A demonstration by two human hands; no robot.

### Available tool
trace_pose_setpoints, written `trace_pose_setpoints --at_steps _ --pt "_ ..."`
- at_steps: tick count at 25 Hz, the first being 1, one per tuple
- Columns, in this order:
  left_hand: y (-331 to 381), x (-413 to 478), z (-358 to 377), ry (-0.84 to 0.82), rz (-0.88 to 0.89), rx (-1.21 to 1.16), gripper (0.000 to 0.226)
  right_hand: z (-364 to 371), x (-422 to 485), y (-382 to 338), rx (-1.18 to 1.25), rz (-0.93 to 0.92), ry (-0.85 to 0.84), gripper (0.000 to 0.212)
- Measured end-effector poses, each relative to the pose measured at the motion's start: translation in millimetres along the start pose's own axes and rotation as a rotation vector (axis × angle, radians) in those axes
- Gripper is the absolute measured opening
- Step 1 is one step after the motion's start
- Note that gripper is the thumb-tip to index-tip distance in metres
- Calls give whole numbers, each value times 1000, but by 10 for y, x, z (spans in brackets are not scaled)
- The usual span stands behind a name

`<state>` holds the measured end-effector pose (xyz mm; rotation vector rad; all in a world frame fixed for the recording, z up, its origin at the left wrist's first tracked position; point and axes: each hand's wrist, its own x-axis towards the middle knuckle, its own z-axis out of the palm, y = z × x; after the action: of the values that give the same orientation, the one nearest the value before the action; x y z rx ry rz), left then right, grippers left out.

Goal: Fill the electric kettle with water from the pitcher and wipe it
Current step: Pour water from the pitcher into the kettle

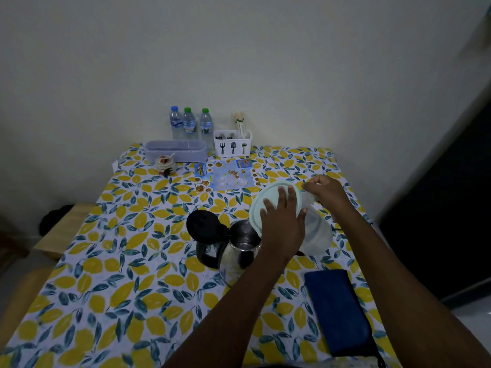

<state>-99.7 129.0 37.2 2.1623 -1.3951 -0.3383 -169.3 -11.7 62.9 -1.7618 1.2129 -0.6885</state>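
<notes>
A steel electric kettle (240,252) stands mid-table with its black lid (203,225) flipped open to the left. A clear plastic pitcher (317,235) with a pale lid (268,201) is tilted toward the kettle's mouth. My left hand (283,221) presses flat on the pitcher's lid. My right hand (325,191) grips the pitcher's handle at its far side. A folded dark blue cloth (336,312) lies on the table to the right of the kettle, near my right forearm.
At the wall stand three water bottles (190,123), a white cutlery holder (232,144), a lilac box (175,151) and a small ceramic jar (165,163). A printed menu (225,176) lies behind the pitcher. The lemon tablecloth (119,261) covers the table; a wooden bench (63,229) sits left.
</notes>
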Motion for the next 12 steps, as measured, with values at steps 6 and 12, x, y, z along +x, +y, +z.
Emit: trace_pose_setpoints --at_steps 6,12 --pt "18 -11 16 4 -21 -75 61 -12 8 -34 -55 -22 -16 17" --pt "56 -78 -15 24 -31 -98 61 -43 -32 -91 -85 -50 -26 18"
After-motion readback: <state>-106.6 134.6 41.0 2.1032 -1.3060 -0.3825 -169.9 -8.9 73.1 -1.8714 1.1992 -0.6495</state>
